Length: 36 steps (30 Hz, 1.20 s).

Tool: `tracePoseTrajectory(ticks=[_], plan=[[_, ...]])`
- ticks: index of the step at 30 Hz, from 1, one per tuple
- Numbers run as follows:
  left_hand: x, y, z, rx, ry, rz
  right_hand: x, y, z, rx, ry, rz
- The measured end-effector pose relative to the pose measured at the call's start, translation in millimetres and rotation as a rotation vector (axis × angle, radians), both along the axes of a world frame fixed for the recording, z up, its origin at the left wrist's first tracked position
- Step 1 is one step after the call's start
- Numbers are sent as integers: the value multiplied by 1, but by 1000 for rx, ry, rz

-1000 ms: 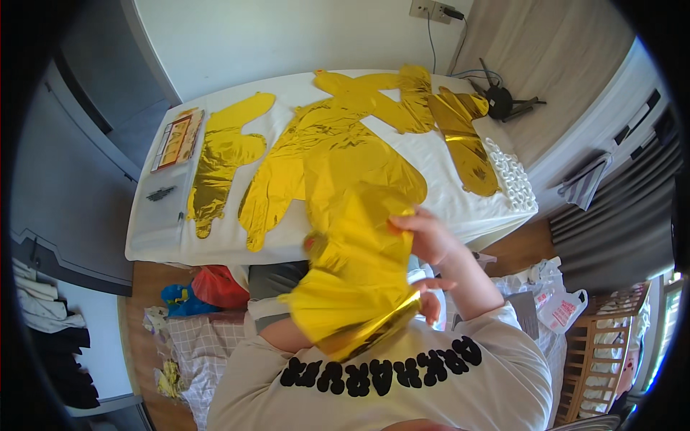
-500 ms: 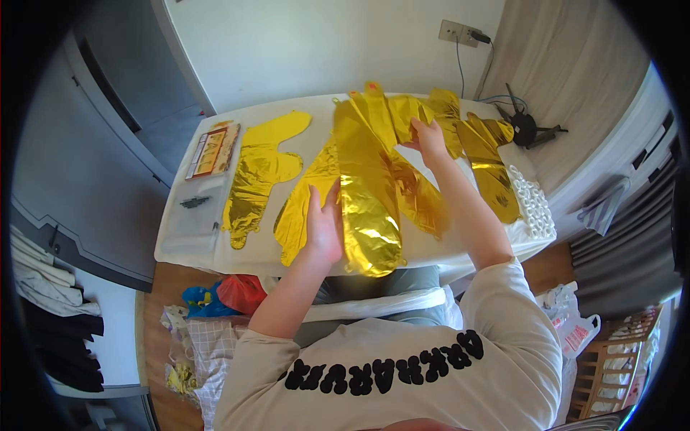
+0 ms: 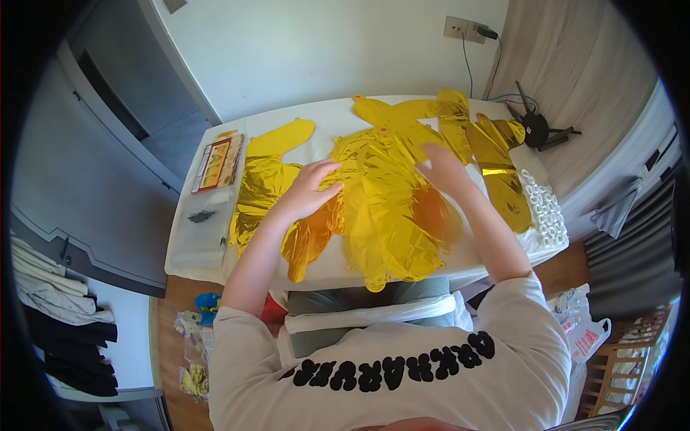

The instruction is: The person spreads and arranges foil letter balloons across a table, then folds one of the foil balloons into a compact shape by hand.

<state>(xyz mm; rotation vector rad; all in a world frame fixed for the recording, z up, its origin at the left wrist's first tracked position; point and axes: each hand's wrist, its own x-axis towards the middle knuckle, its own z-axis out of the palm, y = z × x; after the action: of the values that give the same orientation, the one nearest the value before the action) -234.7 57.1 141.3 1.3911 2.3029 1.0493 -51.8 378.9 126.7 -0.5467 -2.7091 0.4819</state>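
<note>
A large deflated gold foil balloon [image 3: 384,215] lies at the middle of the table, its near end reaching the front edge. My left hand [image 3: 315,190] is over its left side, thumb and fingers apart, holding nothing. Over its right side, my right hand [image 3: 444,172] is slightly blurred, with fingers stretched out and nothing visible in them. Beneath and behind it are more flat gold foil pieces, overlapping so that their outlines are partly hidden. Another gold foil balloon [image 3: 262,179] lies to the left, and a folded one [image 3: 507,179] to the right.
The white-covered table [image 3: 330,266] holds a printed packet [image 3: 217,164] and a clear plastic bag [image 3: 198,241] at left. White ring-like pieces [image 3: 548,208] sit at the right edge. Behind them stands a black router-like device [image 3: 535,129] with cables. A plastic bag [image 3: 591,334] hangs lower right.
The large balloon, held up between both hands before, now lies flat on the table. Both hands have come off it, and the left has moved up. The view has shifted slightly.
</note>
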Motion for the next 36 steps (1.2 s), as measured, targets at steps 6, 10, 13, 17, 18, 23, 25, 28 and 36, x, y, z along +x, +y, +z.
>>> tracePoseTrajectory(ticks=[6,10,13,17,18,23,25,28,36], plan=[[-31,26,-28,-294,428,-209,31,-30,-10,-3,-27,524],[-27,30,-42,-317,385,-227,25,-28,-13,77,-60,572],[-23,29,-38,-363,397,-217,17,-38,-8,154,-72,549],[-22,29,-42,-266,313,-153,0,-50,-12,121,-50,556],[-22,29,-44,-246,308,-141,-3,-54,-12,80,-58,514],[-23,28,-45,-206,300,-163,-17,-48,-19,43,-83,396],[-23,31,-43,-196,297,-178,-24,-33,-29,-27,6,366],[-23,31,-44,-193,289,-178,-29,-30,-31,102,42,356],[-22,30,-43,-223,313,-153,-26,-36,-9,157,-193,250]])
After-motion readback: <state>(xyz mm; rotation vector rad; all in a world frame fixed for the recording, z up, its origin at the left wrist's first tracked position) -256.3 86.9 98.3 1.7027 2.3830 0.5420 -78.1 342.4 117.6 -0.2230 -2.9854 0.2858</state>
